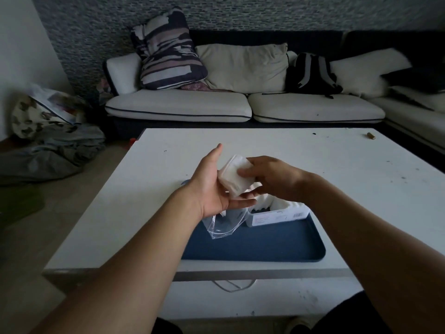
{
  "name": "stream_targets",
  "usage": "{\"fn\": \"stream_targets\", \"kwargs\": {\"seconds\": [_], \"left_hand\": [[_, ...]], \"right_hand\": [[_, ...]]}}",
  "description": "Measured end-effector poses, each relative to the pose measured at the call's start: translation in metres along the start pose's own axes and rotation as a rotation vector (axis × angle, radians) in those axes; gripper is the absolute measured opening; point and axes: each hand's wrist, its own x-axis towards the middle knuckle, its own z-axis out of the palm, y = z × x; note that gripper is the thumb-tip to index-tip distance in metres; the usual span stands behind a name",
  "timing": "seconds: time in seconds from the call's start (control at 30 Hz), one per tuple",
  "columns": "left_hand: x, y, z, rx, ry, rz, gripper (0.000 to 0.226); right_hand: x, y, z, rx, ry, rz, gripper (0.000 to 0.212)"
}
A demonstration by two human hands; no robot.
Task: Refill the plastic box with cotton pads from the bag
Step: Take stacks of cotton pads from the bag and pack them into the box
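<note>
A white stack of cotton pads is held above the blue tray. My left hand supports the stack from the left and below, thumb pointing up, fingers under it. My right hand grips the stack from the right, thumb on its top face. A clear plastic bag hangs below my left hand onto the tray. The white plastic box stands on the tray under my right wrist, with cotton pads showing inside it.
The tray lies at the near edge of a white coffee table. A small brown object lies at the table's far right. A sofa with cushions and a black backpack stands behind. Clothes are piled on the floor at left.
</note>
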Motion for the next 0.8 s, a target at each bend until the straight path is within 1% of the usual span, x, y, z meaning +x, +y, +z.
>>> {"fn": "stream_targets", "kwargs": {"seconds": [0.07, 0.13, 0.2, 0.23, 0.3, 0.33, 0.37, 0.4, 0.43, 0.47, 0.53, 0.57, 0.63, 0.67, 0.73, 0.8], "left_hand": [[-0.007, 0.003, -0.001, -0.065, -0.061, -0.019, 0.075], [-0.015, 0.004, 0.002, -0.13, -0.105, -0.018, 0.066], [-0.018, 0.002, 0.01, -0.123, -0.101, 0.024, 0.054], [-0.018, 0.001, 0.015, -0.125, -0.082, 0.053, 0.048], [-0.017, -0.001, 0.021, -0.137, -0.028, 0.118, 0.04], [-0.016, -0.002, 0.023, -0.148, -0.008, 0.14, 0.04], [-0.016, -0.003, 0.024, -0.147, 0.017, 0.151, 0.04], [-0.016, -0.004, 0.025, -0.135, 0.032, 0.152, 0.041], [-0.015, -0.006, 0.025, -0.114, 0.047, 0.157, 0.041], [-0.014, -0.008, 0.026, -0.099, 0.056, 0.167, 0.039], [-0.014, -0.009, 0.025, -0.103, 0.059, 0.189, 0.042], [-0.014, -0.007, 0.023, -0.14, 0.044, 0.188, 0.048], [-0.011, -0.004, 0.018, -0.224, 0.013, 0.177, 0.063], [-0.009, -0.002, 0.015, -0.25, -0.003, 0.168, 0.067], [-0.006, -0.001, 0.015, -0.268, -0.032, 0.148, 0.065], [0.0, -0.002, 0.019, -0.275, -0.062, 0.152, 0.064]], "right_hand": [[-0.004, -0.009, 0.003, -0.081, 0.057, 0.006, 0.03], [-0.008, -0.015, 0.003, -0.247, 0.121, -0.005, 0.028], [-0.012, -0.019, 0.006, -0.353, 0.183, -0.045, 0.03], [-0.015, -0.02, 0.007, -0.333, 0.218, -0.069, 0.034], [-0.021, -0.014, 0.007, -0.223, 0.256, -0.156, 0.044], [-0.025, -0.011, 0.008, -0.214, 0.259, -0.195, 0.053], [-0.026, -0.008, 0.009, -0.281, 0.271, -0.233, 0.065], [-0.026, -0.004, 0.009, -0.401, 0.293, -0.27, 0.077], [-0.023, -0.002, 0.01, -0.503, 0.327, -0.3, 0.086], [-0.019, -0.001, 0.01, -0.556, 0.367, -0.323, 0.088], [-0.013, -0.003, 0.011, -0.578, 0.406, -0.372, 0.08], [-0.01, -0.004, 0.01, -0.569, 0.404, -0.391, 0.073], [-0.006, -0.005, 0.008, -0.454, 0.371, -0.411, 0.063], [-0.005, -0.005, 0.007, -0.375, 0.35, -0.42, 0.06], [-0.003, -0.003, 0.004, -0.283, 0.331, -0.429, 0.058], [0.002, 0.001, 0.002, -0.248, 0.333, -0.428, 0.058]]}}
